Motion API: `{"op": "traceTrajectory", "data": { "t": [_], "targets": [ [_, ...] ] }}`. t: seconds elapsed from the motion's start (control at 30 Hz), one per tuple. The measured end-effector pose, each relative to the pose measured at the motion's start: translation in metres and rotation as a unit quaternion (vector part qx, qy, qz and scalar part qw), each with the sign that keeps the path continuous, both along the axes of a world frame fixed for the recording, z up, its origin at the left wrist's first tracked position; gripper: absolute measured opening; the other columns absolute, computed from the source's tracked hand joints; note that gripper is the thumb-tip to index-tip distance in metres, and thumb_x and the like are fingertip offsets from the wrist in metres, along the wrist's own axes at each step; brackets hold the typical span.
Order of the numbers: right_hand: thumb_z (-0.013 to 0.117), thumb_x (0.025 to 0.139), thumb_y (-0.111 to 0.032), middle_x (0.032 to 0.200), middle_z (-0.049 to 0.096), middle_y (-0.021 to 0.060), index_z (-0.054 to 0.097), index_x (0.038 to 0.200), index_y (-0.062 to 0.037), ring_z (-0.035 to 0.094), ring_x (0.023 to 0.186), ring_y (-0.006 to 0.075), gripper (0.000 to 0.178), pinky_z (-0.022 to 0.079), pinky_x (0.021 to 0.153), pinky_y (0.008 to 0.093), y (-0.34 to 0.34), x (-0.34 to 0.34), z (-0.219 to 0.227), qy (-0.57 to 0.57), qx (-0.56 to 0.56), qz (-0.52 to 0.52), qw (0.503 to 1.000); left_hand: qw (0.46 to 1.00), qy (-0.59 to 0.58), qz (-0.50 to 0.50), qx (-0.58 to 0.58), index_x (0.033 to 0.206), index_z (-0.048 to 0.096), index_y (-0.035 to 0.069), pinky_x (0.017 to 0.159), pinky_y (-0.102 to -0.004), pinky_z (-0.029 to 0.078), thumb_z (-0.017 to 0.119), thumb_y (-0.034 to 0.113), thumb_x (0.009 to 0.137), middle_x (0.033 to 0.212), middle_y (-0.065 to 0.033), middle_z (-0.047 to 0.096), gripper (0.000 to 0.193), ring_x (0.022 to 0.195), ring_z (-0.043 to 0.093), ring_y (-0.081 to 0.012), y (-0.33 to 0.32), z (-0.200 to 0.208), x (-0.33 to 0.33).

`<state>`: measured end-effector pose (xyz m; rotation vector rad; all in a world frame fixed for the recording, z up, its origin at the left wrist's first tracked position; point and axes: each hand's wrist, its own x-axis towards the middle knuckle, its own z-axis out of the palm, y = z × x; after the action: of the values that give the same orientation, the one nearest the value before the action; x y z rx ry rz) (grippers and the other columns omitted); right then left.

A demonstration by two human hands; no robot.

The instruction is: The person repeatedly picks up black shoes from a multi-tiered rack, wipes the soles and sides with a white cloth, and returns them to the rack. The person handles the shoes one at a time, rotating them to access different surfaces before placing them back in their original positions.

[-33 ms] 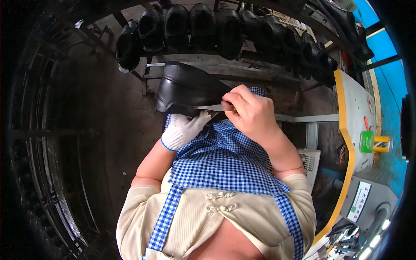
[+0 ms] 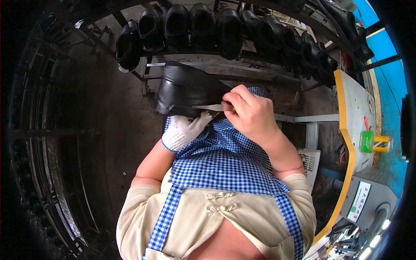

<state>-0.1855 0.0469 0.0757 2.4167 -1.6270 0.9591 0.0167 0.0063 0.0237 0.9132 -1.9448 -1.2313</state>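
Observation:
A black leather shoe (image 2: 186, 89) lies sideways over my lap, its thick sole edge toward me. My left hand (image 2: 184, 131), in a white knit glove, grips it from underneath at the near edge; most of those fingers are hidden below the shoe. In my bare right hand (image 2: 251, 110) is a slim, pale-tipped hand tool (image 2: 209, 107), pinched between thumb and fingers. Its flat tip points left and meets the shoe along the sole edge. Whether it is a blade or a small brush I cannot make out. A blue checked apron (image 2: 225, 160) covers my lap.
Several black shoes (image 2: 202, 24) stand in a row on a dark metal rack ahead. To my right is a bench with a yellow edge (image 2: 345, 125), carrying a green container (image 2: 366, 141) and a grey machine (image 2: 372, 195). Dark metal racks (image 2: 47, 134) stand on the left.
The tool's tip has slid very slightly left along the sole edge, and the shoe has tilted a touch. Both hands keep their grip.

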Motion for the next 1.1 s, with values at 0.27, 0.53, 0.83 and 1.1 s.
{"op": "traceTrajectory", "data": {
  "t": [0.27,0.53,0.83,1.1],
  "targets": [
    [0.073,0.070,-0.013,0.078,0.051,0.0072,0.055,0.078,-0.0067,0.061,0.058,0.0206,0.021,0.050,0.050,0.0328,-0.004,0.002,0.000,0.033,0.035,0.007,0.999,0.991,-0.025,-0.005,-0.134,0.107,0.065,0.002,0.078,-0.0354,0.054,0.068,0.004,0.083,0.099,-0.0142,0.068,0.025,0.089,0.067,-0.0265,0.002,0.000,-0.005],
    [0.071,0.068,-0.008,0.074,0.052,0.0051,0.052,0.075,-0.0074,0.059,0.054,0.0192,0.020,0.048,0.047,0.0307,-0.004,-0.001,-0.010,-0.054,-0.015,-0.019,0.998,0.998,0.023,-0.019,0.054,0.109,0.063,-0.001,0.081,-0.0333,0.053,0.065,0.003,0.085,0.104,-0.0120,0.068,0.024,0.092,0.065,-0.0195,0.001,0.007,0.000],
    [0.072,0.081,-0.014,0.088,0.057,0.0036,0.066,0.120,-0.0207,0.062,0.063,0.0194,0.040,0.051,0.052,0.0326,0.020,-0.011,-0.003,-0.118,0.043,-0.033,0.992,0.931,0.174,0.064,0.316,0.114,0.065,0.002,0.081,-0.0301,0.053,0.068,0.010,0.086,0.105,-0.0089,0.068,0.029,0.092,0.065,-0.0161,0.001,0.018,-0.012],
    [0.070,0.077,-0.006,0.086,0.054,0.0017,0.071,0.113,-0.0226,0.059,0.060,0.0173,0.040,0.051,0.050,0.0316,0.033,-0.010,-0.007,-0.041,0.047,-0.075,0.995,0.951,0.167,0.056,0.255,0.118,0.061,0.001,0.086,-0.0287,0.051,0.068,0.007,0.088,0.112,-0.0072,0.065,0.032,0.099,0.060,-0.0141,-0.002,0.012,-0.009]
  ]
}}
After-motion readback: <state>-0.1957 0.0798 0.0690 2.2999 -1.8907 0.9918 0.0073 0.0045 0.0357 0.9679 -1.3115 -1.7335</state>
